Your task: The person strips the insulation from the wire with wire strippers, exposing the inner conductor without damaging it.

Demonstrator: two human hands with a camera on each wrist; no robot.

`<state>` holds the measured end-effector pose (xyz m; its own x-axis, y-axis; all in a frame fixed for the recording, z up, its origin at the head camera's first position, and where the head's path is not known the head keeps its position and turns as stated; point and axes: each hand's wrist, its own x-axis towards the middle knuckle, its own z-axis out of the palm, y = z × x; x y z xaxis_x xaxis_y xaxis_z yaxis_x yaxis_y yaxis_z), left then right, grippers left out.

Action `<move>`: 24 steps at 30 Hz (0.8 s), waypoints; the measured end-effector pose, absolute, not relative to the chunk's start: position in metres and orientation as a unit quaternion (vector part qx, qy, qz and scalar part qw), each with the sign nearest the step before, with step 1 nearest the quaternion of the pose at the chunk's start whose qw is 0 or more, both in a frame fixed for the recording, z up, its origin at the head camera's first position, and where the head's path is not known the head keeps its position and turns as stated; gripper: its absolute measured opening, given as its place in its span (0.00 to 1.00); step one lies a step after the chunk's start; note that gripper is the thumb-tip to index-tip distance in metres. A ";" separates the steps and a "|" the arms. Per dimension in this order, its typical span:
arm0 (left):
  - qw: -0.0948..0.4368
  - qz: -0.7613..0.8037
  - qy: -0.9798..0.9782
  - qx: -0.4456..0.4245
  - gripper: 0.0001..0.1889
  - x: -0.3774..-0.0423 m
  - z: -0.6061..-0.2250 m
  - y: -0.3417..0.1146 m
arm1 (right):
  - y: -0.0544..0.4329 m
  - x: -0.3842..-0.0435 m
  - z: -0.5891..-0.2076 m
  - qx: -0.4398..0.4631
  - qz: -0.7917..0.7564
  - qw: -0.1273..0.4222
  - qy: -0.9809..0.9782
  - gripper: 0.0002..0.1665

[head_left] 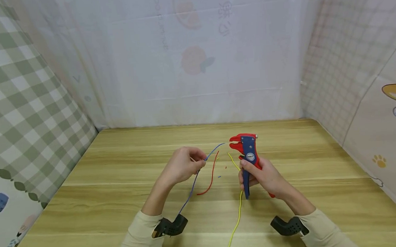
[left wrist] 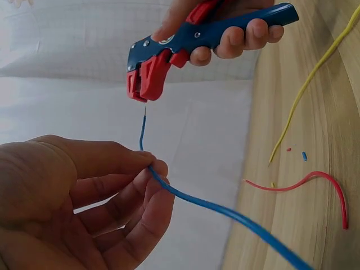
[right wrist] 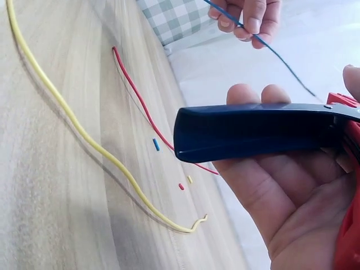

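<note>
Between thumb and fingertips, my left hand [head_left: 183,165] pinches a blue wire [left wrist: 225,211]. The wire's bare tip [left wrist: 145,111] points at the red jaws of a wire stripper, with a small gap between them. My right hand [head_left: 264,176] grips the blue and red wire stripper [head_left: 249,147] by its handles, fingers wrapped round the blue handle [right wrist: 242,132]. The stripper's jaws stand apart with nothing between them. Below and between the hands, a curved red wire [head_left: 213,175] lies on the table, and a long yellow wire [head_left: 238,211] runs past under the right hand.
Small cut bits lie on the wooden table [head_left: 104,203]: a blue piece [right wrist: 156,144], a red piece [right wrist: 181,187] and a yellow piece [right wrist: 190,179]. A white sheet [head_left: 196,93] hangs behind the table, a green checked cloth [head_left: 21,91] at left and a printed cloth [head_left: 369,129] at right.
</note>
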<state>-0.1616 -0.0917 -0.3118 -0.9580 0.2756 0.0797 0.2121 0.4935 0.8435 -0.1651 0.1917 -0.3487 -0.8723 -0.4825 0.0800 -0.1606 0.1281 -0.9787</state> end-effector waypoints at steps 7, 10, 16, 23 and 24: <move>0.047 0.534 0.839 0.091 0.05 -0.171 -0.322 -0.099 | 0.199 -0.169 -0.342 -0.191 -0.642 0.153 0.726 0.22; 0.059 0.554 0.828 0.070 0.06 -0.176 -0.330 -0.102 | 0.204 -0.172 -0.339 -0.189 -0.645 0.160 0.723 0.28; 0.080 0.564 0.821 0.032 0.05 -0.188 -0.352 -0.108 | 0.213 -0.174 -0.334 -0.180 -0.634 0.169 0.733 0.44; 0.076 0.565 0.822 -0.002 0.04 -0.198 -0.372 -0.109 | 0.216 -0.174 -0.329 -0.132 -0.625 0.156 0.753 0.46; 0.075 0.565 0.822 -0.008 0.03 -0.199 -0.375 -0.109 | 0.217 -0.174 -0.328 -0.125 -0.622 0.157 0.757 0.46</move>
<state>-0.1993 -0.1087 -0.3745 -0.9885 0.0727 -0.1326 -0.0978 0.3620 0.9270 -0.1742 0.2167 -0.3284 -0.9193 -0.3847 -0.0827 0.0067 0.1947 -0.9808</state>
